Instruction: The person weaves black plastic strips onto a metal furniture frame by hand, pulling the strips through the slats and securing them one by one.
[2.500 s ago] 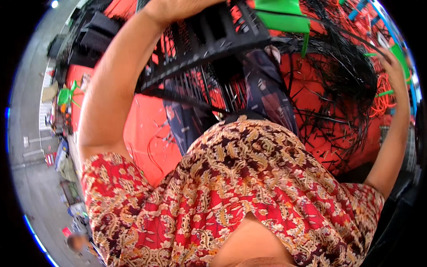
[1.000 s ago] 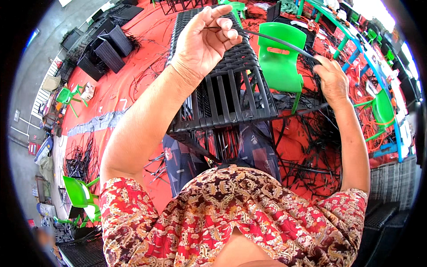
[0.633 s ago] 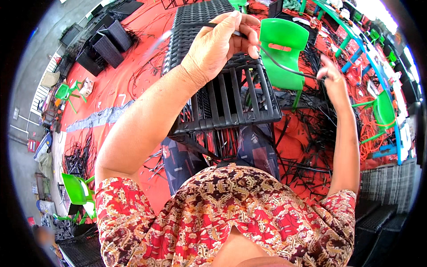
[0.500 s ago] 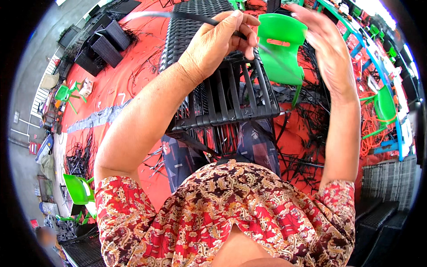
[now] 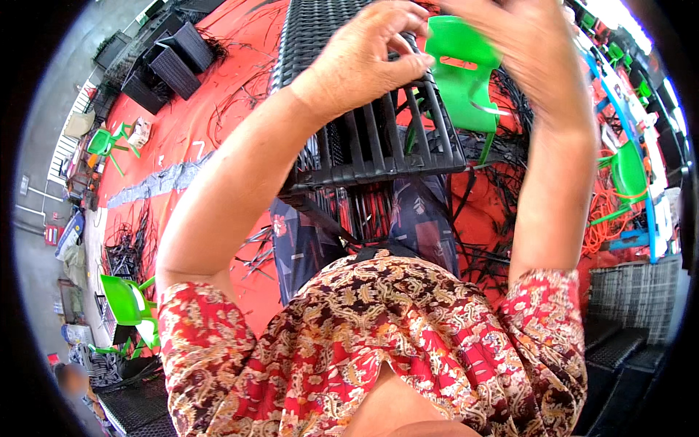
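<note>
My left hand point(image 5: 368, 62) is raised over the near end of a black woven furniture piece point(image 5: 320, 54). Its fingers are loosely bent and the thumb stands apart from them; no strip shows between them. Open black slats point(image 5: 378, 142) form the woven piece's near end, close to my knees. My right hand point(image 5: 535, 54) is up at the right, near a green plastic chair point(image 5: 466, 91). Motion smears its fingers and the top edge cuts them off, so I cannot tell what they hold.
Loose black strips point(image 5: 495, 211) litter the red floor covering point(image 5: 244, 164). Black woven pieces point(image 5: 164, 69) stand at the far left. More green chairs stand at the left point(image 5: 127, 298) and right point(image 5: 628, 175), the latter beside orange cord point(image 5: 603, 211).
The black strip that lay in my left hand no longer shows there. My left fingers have loosened and the hand has risen slightly. My right hand has moved a little and is still blurred.
</note>
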A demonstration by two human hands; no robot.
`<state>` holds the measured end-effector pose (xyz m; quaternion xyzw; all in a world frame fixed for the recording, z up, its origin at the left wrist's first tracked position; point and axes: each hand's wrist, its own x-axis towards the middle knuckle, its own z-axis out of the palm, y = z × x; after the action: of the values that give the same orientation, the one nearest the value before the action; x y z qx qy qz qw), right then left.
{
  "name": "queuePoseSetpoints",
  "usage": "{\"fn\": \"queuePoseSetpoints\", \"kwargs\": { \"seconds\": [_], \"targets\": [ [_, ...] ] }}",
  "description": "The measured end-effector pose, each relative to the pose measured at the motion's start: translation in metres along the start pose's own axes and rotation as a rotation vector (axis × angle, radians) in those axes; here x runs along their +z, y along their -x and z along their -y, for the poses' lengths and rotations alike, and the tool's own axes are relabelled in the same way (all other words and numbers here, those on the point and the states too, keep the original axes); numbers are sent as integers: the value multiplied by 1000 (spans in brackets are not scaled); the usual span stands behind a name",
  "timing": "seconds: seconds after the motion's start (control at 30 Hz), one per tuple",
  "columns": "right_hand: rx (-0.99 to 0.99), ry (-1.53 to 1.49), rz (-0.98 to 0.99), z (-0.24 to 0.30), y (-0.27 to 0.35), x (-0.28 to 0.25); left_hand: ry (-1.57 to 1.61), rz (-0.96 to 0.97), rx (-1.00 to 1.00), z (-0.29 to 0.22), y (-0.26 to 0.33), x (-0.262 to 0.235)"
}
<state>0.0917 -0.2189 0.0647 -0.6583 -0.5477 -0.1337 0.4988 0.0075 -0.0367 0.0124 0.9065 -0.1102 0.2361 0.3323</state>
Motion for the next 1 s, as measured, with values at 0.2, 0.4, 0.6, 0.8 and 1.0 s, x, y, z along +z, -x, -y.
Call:
{"fn": "queuePoseSetpoints", "kwargs": {
  "seconds": [0.2, 0.4, 0.6, 0.8, 1.0],
  "targets": [
    [223, -203, -262, -36, 90, -20, -349, 35, 219, 2, 31, -6],
    [361, -457, -329, -29, 101, -28, -647, 73, 265, -9, 40, 12],
    [420, -547, -316, -54, 103, -25, -635, 192, 42, -14, 39, 20],
    [369, -476, -210, -56, 104, -14, -650, 114, 81, -15, 51, 14],
    [344, -295, -77, -69, 108, 2, -339, 122, 18, -11, 44, 9]
  ]
}}
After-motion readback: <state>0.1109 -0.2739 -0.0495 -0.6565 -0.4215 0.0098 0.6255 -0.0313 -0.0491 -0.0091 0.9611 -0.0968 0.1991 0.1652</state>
